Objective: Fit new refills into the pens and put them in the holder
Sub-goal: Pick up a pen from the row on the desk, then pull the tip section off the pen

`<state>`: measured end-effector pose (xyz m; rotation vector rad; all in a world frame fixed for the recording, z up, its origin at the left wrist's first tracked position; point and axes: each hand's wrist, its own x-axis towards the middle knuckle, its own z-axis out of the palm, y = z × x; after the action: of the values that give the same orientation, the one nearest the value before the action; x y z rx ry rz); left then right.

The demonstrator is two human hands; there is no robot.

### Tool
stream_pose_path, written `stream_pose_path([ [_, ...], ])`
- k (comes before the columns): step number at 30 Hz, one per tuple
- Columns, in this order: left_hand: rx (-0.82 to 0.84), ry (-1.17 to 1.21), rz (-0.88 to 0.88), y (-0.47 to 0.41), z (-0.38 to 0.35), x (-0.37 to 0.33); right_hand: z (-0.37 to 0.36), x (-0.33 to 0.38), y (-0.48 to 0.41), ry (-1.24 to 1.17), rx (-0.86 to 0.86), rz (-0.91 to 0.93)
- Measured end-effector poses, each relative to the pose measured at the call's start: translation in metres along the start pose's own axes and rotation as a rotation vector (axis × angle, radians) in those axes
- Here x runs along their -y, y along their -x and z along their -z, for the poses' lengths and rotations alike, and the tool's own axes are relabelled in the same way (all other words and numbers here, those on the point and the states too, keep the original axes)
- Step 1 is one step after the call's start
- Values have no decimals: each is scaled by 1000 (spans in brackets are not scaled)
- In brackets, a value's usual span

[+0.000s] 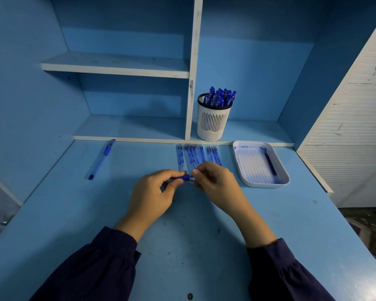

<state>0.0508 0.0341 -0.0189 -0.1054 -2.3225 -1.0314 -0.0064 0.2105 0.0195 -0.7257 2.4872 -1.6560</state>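
My left hand (152, 196) grips the blue end of a pen (182, 177) held level over the desk. My right hand (215, 181) pinches the pen's clear end from the other side, fingertips nearly touching the left ones. Just behind my hands a row of several blue refills (192, 155) lies on the desk. A white slotted holder (213, 122) stands on the low shelf, full of several blue capped pens (221, 97). Another blue pen (101, 159) lies alone at the desk's left.
A white ribbed tray (252, 161), ink-stained, sits right of the refills with one dark refill (270, 162) in it. A blue shelf unit with a white divider (193, 68) rises behind. A white panel (352, 127) closes the right side.
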Motion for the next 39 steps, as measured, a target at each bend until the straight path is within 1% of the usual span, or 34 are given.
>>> stream_pose_path([
  [2, 1, -4, 5, 0, -1, 1, 1, 0, 0, -51, 23, 25],
  [4, -4, 2, 13, -1, -1, 1, 1, 0, -1, -112, 27, 7],
  [6, 6, -16, 5, -1, -1, 2, 1, 0, -1, -74, 1, -25],
  [8, 7, -30, -3, 0, -1, 3, 1, -1, -1, -26, 4, -19],
  [10, -2, -28, 3, -1, -1, 3, 2, -1, 0, -78, 26, -2],
  [12, 2, -20, 5, -1, -1, 3, 3, 0, 0, -148, 32, -40],
  [15, 6, -32, -2, -1, 0, 2, 3, 1, 0, -37, 13, -62],
  [16, 3, -42, -13, -1, 0, 2, 4, -1, 0, -32, 19, -50],
  [19, 6, -42, -13, 0, 0, 3, 5, 0, 0, -127, 46, -55],
  [23, 24, -58, -17, -1, 0, 4, 5, 1, 0, -49, 47, -55],
  [27, 23, -50, -45, -1, 1, 3, 6, 3, 1, -177, 63, -92],
  [30, 21, -45, -48, -1, 1, 3, 7, 5, 2, -150, 53, -87],
  [34, 13, -24, -5, -1, -1, 6, 11, 4, 1, -241, 24, -123],
  [39, -39, -48, 22, -1, 2, -1, 17, 3, -3, -381, -91, -176],
])
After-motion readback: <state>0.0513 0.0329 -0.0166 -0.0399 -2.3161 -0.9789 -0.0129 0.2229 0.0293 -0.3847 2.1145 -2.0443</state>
